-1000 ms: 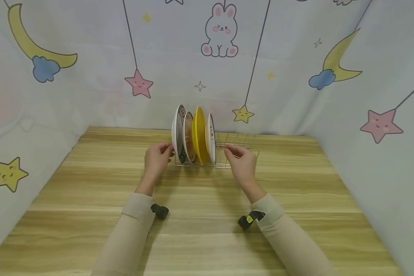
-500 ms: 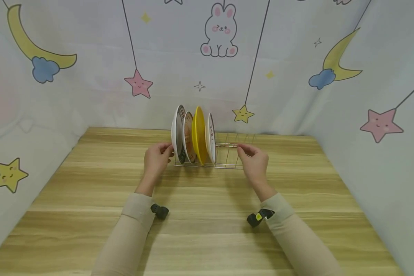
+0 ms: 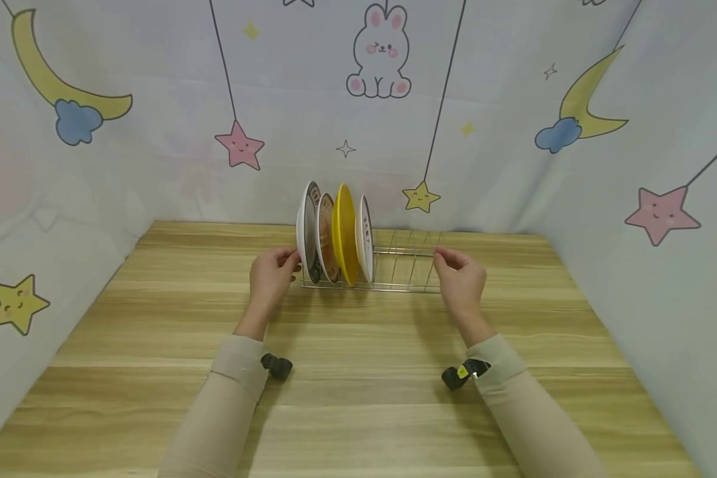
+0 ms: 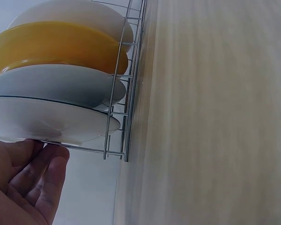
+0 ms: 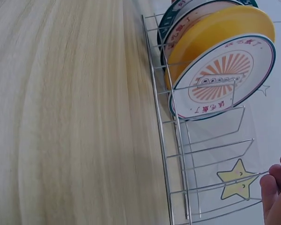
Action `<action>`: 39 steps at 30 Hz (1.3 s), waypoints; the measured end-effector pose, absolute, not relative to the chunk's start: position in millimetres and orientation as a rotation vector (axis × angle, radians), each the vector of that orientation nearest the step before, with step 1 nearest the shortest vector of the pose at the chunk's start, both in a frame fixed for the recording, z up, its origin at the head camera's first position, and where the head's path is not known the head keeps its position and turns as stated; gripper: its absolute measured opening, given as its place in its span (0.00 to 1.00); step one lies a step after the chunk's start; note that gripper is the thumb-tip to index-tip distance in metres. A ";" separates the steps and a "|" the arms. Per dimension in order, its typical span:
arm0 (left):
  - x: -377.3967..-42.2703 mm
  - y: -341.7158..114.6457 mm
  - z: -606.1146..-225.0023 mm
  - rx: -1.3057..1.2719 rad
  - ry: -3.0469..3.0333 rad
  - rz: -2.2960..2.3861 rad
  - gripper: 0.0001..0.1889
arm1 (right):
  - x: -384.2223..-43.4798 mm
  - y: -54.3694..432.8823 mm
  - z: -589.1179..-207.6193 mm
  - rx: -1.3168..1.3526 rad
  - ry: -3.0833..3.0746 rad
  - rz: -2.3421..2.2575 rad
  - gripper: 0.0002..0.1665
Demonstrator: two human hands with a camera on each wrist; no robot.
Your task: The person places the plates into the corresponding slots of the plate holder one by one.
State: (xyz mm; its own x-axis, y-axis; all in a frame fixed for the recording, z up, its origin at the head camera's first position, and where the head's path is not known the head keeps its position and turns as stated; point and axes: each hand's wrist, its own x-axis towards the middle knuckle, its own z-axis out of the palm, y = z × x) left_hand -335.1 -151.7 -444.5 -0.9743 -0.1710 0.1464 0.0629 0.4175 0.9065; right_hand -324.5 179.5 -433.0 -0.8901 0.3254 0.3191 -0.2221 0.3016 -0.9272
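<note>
Near the back of the table stands a silver wire dish rack [image 3: 403, 289] with several plates upright in its left half. Leftmost is a white plate [image 3: 303, 232] with a dark green rim, then a smaller patterned plate [image 3: 327, 239], a yellow plate [image 3: 345, 236] and a white plate with an orange sunburst [image 5: 220, 77]. My left hand [image 3: 270, 275] pinches the rack's left end wire, right beside the leftmost plate. At the rack's right end, my right hand [image 3: 463, 282] pinches a wire between thumb and fingers. The right wrist view shows bare wire dividers between it and the plates.
The rack stands on a wood-grain table [image 3: 358, 385]. Behind it hangs a white curtain [image 3: 311, 99] printed with a rabbit, stars and moons, and it also closes off both sides. A black wrist camera [image 3: 277, 367] is strapped at each cuff.
My right hand has moved rightward along the rack, from beside the sunburst plate to the rack's right end. The left hand and the plates stay in place.
</note>
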 end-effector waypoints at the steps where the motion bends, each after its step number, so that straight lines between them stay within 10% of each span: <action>1: -334.7 -151.6 -444.3 0.098 -2.460 -1.582 0.13 | -324.7 180.8 -433.8 -0.095 -2.122 1.618 0.09; 39: -333.5 -152.5 -444.4 0.108 -2.459 -1.587 0.15 | -333.3 199.7 -448.4 -0.244 -2.204 1.511 0.08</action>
State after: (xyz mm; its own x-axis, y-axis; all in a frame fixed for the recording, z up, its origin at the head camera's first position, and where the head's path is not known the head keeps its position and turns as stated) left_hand -333.5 -152.5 -444.4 -0.9747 -0.1760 0.1380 0.0533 0.4163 0.9076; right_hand -333.3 199.7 -448.4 -0.8813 0.3905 0.2661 -0.1075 0.3827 -0.9176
